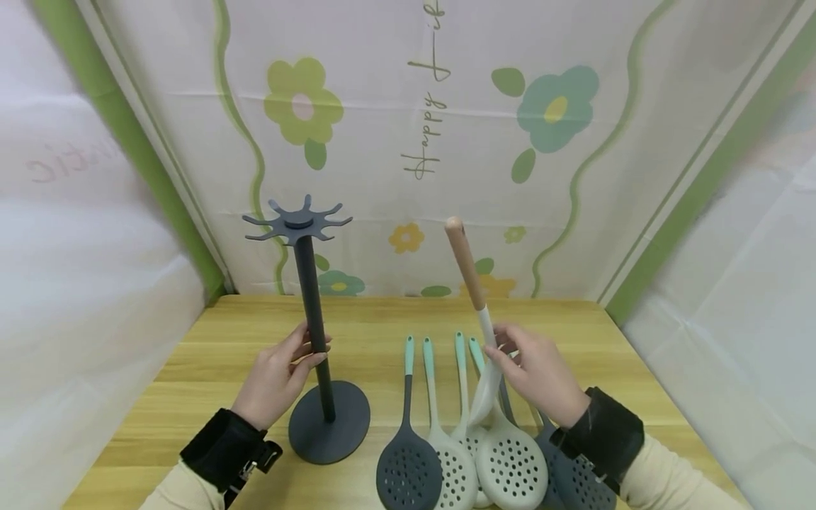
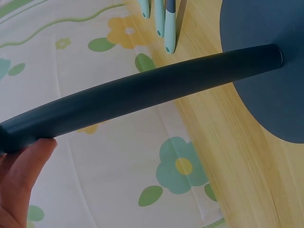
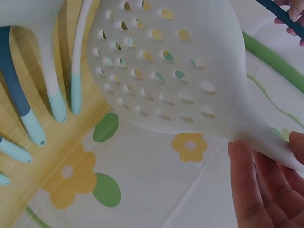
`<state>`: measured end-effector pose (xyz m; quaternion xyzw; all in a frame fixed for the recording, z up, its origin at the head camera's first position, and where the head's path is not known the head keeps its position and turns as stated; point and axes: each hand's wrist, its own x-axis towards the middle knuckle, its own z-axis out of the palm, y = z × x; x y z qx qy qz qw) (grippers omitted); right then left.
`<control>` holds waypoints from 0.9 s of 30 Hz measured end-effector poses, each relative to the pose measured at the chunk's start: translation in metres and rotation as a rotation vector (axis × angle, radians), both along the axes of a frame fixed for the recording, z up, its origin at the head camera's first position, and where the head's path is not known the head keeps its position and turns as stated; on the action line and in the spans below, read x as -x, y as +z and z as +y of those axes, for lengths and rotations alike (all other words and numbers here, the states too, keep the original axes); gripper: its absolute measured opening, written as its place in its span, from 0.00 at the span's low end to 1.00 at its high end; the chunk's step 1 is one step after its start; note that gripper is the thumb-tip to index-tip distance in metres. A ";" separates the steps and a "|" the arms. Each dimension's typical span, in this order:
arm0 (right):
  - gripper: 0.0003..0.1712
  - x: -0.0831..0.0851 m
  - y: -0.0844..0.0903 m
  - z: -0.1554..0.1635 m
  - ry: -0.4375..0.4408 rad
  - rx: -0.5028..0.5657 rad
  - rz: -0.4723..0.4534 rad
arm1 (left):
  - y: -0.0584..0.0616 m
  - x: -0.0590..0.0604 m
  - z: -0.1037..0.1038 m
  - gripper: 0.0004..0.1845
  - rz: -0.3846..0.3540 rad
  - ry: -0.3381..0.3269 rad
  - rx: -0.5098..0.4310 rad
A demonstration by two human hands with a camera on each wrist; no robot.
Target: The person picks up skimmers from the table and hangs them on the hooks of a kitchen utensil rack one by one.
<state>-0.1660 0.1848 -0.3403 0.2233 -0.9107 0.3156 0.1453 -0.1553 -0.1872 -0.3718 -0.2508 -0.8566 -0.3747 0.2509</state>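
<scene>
White skimmer (image 3: 211, 50) in right hand (image 1: 535, 365); stand (image 1: 309, 294) in left (image 1: 277, 374).

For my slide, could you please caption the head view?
Left grip on a utensil stand, right grip on a tan-handled white skimmer.

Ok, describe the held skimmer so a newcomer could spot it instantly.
Find the wooden table, then the right hand over its right half. That hand grips a white skimmer by its neck, tan handle pointing up. Its neighbours, the skimmers lying on the table, show mint-green handle ends instead.
</scene>
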 end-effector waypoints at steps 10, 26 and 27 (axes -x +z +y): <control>0.12 -0.001 -0.008 -0.009 0.030 0.088 -0.039 | -0.003 -0.001 0.000 0.24 -0.029 -0.003 -0.014; 0.12 0.000 -0.006 -0.014 0.049 0.133 -0.020 | -0.001 -0.003 0.002 0.25 0.008 -0.012 -0.043; 0.12 0.000 -0.005 -0.015 0.047 0.133 -0.019 | -0.001 -0.003 0.002 0.25 0.009 -0.011 -0.043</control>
